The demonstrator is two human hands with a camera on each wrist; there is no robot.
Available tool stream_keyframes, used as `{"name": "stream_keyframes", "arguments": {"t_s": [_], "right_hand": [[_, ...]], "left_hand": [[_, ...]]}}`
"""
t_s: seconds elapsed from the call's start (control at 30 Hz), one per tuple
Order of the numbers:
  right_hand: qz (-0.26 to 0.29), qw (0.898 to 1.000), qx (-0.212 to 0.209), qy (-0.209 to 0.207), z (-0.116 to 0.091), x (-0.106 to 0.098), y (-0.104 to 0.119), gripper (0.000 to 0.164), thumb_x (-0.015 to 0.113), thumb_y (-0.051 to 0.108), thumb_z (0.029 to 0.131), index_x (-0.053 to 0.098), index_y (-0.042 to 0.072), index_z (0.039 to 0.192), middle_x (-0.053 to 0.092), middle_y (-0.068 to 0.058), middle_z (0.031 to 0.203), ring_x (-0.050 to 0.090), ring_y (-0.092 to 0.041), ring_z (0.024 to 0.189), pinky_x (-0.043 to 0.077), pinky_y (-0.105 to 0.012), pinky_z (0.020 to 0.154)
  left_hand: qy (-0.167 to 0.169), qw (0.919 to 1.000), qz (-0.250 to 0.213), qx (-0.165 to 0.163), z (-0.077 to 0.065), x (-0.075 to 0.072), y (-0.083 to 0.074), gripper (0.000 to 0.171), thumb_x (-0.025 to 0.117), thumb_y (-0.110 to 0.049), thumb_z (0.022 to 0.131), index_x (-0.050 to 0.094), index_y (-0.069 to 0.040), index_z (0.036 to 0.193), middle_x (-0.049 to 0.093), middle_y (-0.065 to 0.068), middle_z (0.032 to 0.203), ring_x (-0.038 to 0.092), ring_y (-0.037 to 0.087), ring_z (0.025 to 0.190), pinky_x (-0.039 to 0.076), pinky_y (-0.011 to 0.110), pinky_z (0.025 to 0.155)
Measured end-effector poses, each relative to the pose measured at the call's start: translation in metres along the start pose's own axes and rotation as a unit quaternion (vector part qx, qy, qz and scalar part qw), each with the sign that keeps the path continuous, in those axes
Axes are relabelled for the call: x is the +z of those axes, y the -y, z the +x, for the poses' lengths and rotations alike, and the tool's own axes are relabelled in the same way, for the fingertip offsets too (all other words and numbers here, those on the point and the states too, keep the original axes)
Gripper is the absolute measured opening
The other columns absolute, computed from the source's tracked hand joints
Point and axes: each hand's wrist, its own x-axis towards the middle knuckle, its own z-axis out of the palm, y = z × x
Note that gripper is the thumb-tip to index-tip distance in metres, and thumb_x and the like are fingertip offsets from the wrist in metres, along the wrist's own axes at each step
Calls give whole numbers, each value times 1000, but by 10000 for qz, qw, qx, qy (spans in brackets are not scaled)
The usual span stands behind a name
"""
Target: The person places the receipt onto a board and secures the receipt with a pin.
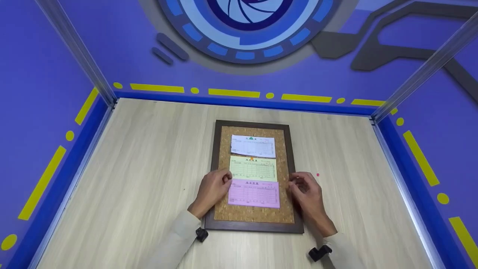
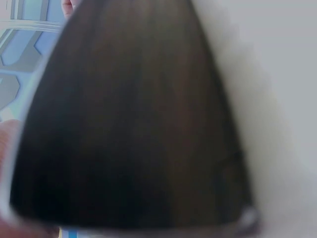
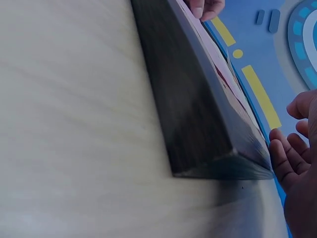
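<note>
A dark-framed cork board [image 1: 254, 216] lies on the table with three printed paper slips in a column. At the top is a white slip [image 1: 253, 146], under it a yellow-green slip [image 1: 254, 169], and lowest a pink slip [image 1: 254, 194]. Small green and orange pins [image 1: 251, 158] show at the top edges of the upper two. My left hand [image 1: 214, 186] pinches the pink slip at its upper left corner. Beyond the slip's right edge, over the frame, hovers my right hand [image 1: 308, 192], fingers loosely bent, holding nothing. In the left wrist view a dark blurred surface hides most.
A small pink pin-like dot [image 1: 317, 174] lies on the pale wood table [image 1: 149, 149], right of the board. Blue panels [image 1: 239, 80] with yellow marks wall in the table's back and both sides. Black cameras [image 1: 320, 253] sit on the wrists.
</note>
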Motion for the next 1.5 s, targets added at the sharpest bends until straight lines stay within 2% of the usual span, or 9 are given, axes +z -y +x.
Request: {"name": "stream_keyframes", "arguments": {"t_s": [0.1, 0.27, 0.4, 0.5, 0.63, 0.87, 1.2, 1.3, 1.5], "right_hand": [[-135, 9999, -7, -96, 2, -3, -1, 26, 78, -6, 98, 74, -1, 124, 70, -15, 118, 69, -26, 102, 57, -21, 89], [-435, 9984, -166, -311, 6, -5, 3, 27, 76, -13, 96, 72, -9, 122, 69, -25, 121, 69, -43, 109, 57, -37, 97], [-385, 9976, -282, -493, 8, -10, 16, 27, 75, -18, 93, 70, -16, 119, 69, -31, 120, 65, -50, 112, 55, -38, 99], [-393, 9968, -374, -595, 10, -14, 22, 26, 76, -20, 91, 72, -15, 117, 70, -31, 119, 65, -48, 112, 53, -32, 100], [-509, 9953, -451, -688, 12, -20, 19, 26, 76, -20, 91, 72, -14, 116, 70, -30, 119, 63, -45, 112, 50, -30, 101], [-427, 9951, -261, -848, 15, -30, 12, 25, 75, -19, 92, 71, -18, 117, 67, -33, 122, 61, -36, 116, 45, -27, 104], [-595, 9930, 60, -1022, 17, -38, 5, 24, 76, -16, 94, 71, -17, 118, 66, -29, 124, 60, -27, 116, 45, -37, 105], [-596, 9928, 62, -1042, 17, -39, 3, 24, 76, -16, 94, 71, -17, 117, 66, -29, 125, 61, -25, 115, 46, -35, 105], [-662, 9927, 239, -981, 16, -39, 3, 24, 76, -13, 96, 70, -16, 119, 65, -27, 127, 62, -30, 118, 46, -32, 107]], "left_hand": [[23, 10000, 18, 8, 0, -1, 0, 14, 77, 1, 93, 74, -11, 86, 63, -5, 75, 54, 9, 69, 46, 29, 63], [27, 10000, 28, 34, 1, 0, 0, 12, 77, 1, 93, 76, -10, 88, 64, -5, 76, 55, 10, 69, 48, 30, 64], [-4, 10000, 28, 83, 1, 0, 0, 12, 76, 1, 93, 76, -10, 88, 64, -5, 76, 55, 10, 69, 48, 30, 64], [-28, 9999, 8, 104, 2, 0, 0, 12, 76, 1, 93, 76, -10, 87, 63, -5, 75, 55, 9, 69, 48, 30, 64], [-25, 10000, -13, 69, 2, 1, -1, 13, 76, 1, 93, 76, -11, 87, 62, -6, 75, 54, 9, 69, 48, 30, 65], [-40, 9999, 15, 141, 2, 1, -1, 13, 76, 0, 92, 76, -11, 86, 63, -6, 75, 55, 10, 68, 49, 31, 65], [-5, 9999, 59, 133, 1, 0, -1, 12, 77, 1, 93, 76, -10, 88, 65, -4, 77, 56, 10, 70, 50, 31, 65], [124, 9999, 41, 111, 1, -3, -2, 10, 76, 0, 95, 77, -9, 91, 67, -3, 79, 57, 10, 71, 51, 31, 66], [683, 9976, 85, 44, 1, -12, -5, 4, 75, -3, 99, 79, -4, 100, 69, 1, 89, 58, 12, 79, 51, 31, 70]]}}
